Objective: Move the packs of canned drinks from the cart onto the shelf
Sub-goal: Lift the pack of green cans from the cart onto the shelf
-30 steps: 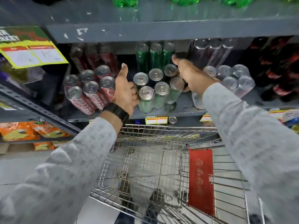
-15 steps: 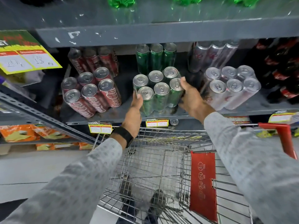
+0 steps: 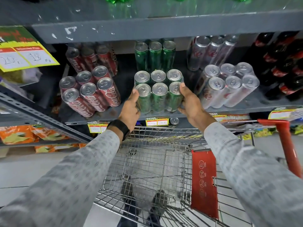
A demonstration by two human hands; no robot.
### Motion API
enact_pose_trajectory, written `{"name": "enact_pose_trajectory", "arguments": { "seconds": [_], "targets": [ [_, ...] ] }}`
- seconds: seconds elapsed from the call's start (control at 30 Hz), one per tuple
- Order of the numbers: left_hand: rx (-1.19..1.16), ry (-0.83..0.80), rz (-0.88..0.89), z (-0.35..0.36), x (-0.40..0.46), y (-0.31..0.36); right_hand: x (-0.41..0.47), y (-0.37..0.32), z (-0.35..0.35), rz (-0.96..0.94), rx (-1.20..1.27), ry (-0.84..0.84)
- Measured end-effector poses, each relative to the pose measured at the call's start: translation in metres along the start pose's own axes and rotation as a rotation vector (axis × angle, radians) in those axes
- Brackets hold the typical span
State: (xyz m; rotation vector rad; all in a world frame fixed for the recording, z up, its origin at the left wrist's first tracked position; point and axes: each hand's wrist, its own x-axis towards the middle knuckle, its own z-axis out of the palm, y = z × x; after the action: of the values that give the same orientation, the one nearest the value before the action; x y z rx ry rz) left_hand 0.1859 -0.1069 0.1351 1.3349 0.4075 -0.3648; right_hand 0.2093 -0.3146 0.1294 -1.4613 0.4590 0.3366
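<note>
A red six-pack (image 3: 89, 94) is seen toward the left end of the shelf (image 3: 105, 117). At the shelf's front edge, mid-span, the green six-pack (image 3: 158, 94) is clasped between the left hand (image 3: 131, 108) and right hand (image 3: 191, 104), fingers curled against its sides. A silver six-pack (image 3: 229, 86) stands to its right. The wire cart (image 3: 155, 163) is seen below.

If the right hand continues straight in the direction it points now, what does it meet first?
Probably the rear pack of green cans, once past the front green six-pack that the right hand grips; depth is unclear.
</note>
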Motion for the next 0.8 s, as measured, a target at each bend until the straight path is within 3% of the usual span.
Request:
{"name": "enact_pose_trajectory", "arguments": {
  "seconds": [0.8],
  "targets": [
    [-0.074,0.049,-0.034,0.010,-0.008,0.005,-0.002,-0.002,0.000,0.002,-0.016,0.013]
  ]
}}
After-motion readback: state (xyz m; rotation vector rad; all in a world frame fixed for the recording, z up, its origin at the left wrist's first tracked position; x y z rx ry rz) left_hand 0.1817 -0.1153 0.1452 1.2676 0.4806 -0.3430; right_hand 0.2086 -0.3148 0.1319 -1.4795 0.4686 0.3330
